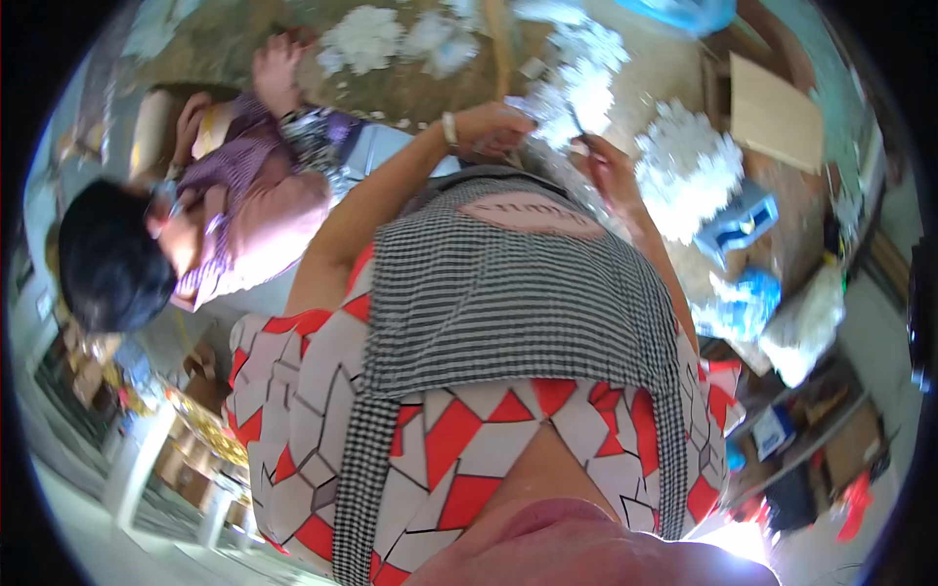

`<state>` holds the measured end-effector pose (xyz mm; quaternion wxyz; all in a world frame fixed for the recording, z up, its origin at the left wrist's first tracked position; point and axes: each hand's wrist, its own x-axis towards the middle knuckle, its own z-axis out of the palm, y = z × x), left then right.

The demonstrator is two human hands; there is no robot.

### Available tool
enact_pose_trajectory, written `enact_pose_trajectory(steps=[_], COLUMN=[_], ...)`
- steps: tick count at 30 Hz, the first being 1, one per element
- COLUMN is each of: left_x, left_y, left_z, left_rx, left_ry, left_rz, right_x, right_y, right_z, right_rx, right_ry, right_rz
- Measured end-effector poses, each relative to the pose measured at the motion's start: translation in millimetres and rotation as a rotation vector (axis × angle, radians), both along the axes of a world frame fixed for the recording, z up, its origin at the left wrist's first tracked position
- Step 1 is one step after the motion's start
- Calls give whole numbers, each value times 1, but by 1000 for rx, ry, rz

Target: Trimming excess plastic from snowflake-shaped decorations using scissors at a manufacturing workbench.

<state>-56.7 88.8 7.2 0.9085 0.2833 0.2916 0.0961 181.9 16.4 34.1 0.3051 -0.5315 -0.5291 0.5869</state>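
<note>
Both of my hands are over the work surface at the top of the head view. My left hand (pixel 494 129), with a pale band on its wrist, is closed in a pinch near some shiny, see-through material; what it grips is blurred. To its right, my right hand (pixel 608 174) is closed on a thin dark stick-like tool (pixel 576 125), whose kind I cannot make out. The tool points up toward a bright heap of white translucent pieces (pixel 591 73). Another white heap (pixel 689 171) lies to the right of my right hand.
A co-worker (pixel 244 205) sits close on my left, one hand on the table. More white piles (pixel 362 39) lie at the far side. Right of me are a blue holder (pixel 741 223), a cardboard piece (pixel 777 115) and plastic bags (pixel 806 322). A blue basin (pixel 684 12) stands far off.
</note>
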Motion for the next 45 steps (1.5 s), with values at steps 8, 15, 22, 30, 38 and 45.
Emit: enact_pose_trajectory(steps=[8,15,22,30,38,45], left_x=[4,-2,6,3,9,3], left_y=[-27,-25,-24,-18,-7,24], left_z=[-10,-11,-24,-42,-31,-40], left_rx=[-95,-202,-306,-340,-362,-136], left_ry=[-203,-175,-133,-273,-307,42], left_rz=[49,94,220,289,308,405], right_x=[12,18,14,13,-2,16], right_y=[68,90,93,94,109,101], right_z=[-24,-50,-50,-53,-58,-16], right_rx=[769,610,706,435,606,144], right_ry=[-859,-694,-834,-607,-877,39], right_rz=[-196,-126,-99,-317,-200,-390])
